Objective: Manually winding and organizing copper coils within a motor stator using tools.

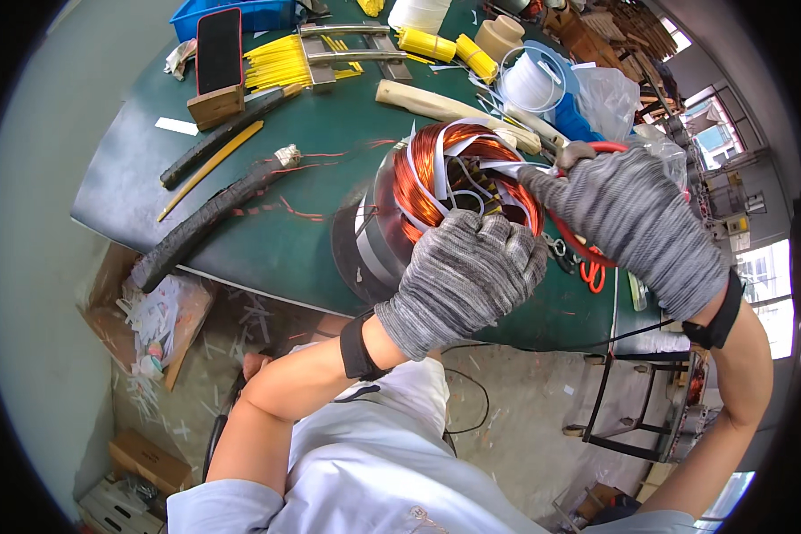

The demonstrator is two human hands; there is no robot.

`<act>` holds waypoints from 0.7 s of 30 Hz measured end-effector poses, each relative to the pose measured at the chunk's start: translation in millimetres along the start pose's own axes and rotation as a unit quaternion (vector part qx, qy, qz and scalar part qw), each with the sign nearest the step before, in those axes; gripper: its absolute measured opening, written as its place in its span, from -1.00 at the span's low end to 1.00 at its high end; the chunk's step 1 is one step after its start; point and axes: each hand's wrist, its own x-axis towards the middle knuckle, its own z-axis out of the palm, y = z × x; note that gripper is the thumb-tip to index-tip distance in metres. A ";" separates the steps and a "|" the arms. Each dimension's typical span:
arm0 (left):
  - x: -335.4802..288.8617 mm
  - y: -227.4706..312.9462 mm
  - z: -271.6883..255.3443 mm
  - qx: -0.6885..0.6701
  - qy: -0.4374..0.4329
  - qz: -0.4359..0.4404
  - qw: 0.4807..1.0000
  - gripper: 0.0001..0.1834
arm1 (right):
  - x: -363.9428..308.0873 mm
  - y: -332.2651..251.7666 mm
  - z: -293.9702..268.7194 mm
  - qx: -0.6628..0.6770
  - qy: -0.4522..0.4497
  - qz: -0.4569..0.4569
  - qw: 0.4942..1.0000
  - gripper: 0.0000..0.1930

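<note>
So the stator (418, 191) sits on its side near the front edge of the green table (267, 240): steel ring body, shiny copper windings looped round the end, white paper strips tucked between them. Left hand (463, 276), grey knit glove, has its fingers curled down onto the winding. Right hand (632, 222), same glove, is closed round red-handled pliers (587, 258), index finger pressed to the coil. Two yellow rolls (449, 49) up top, one blue bin (231, 16) in the far corner.

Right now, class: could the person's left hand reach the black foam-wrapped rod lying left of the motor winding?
Probably yes: the left hand rests on the copper winding, and the black rod lies on bare green table beside it, nothing between.
</note>
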 end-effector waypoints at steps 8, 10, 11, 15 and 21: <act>-2.0 -3.2 -8.3 -0.035 -0.008 0.002 0.999 -0.68 | -52.6 -19.9 74.6 0.443 0.261 0.115 0.850 -0.54; 1.8 -6.6 -17.1 -0.071 0.038 -0.006 0.997 -0.65 | -74.9 -62.0 97.0 0.636 0.252 0.264 0.680 -0.44; 5.5 -8.4 -22.3 -0.077 0.054 0.001 0.996 -0.63 | -75.2 -85.1 112.0 0.693 0.256 0.310 0.598 -0.43; 28.6 -53.1 -44.4 -0.244 -0.004 0.007 0.970 -0.69 | -60.2 -154.1 159.7 0.797 0.365 0.205 0.435 -0.41; 57.7 -102.3 -28.6 -0.478 -0.254 -0.278 0.794 -0.66 | -38.3 -159.2 141.3 0.810 0.313 0.278 0.412 -0.49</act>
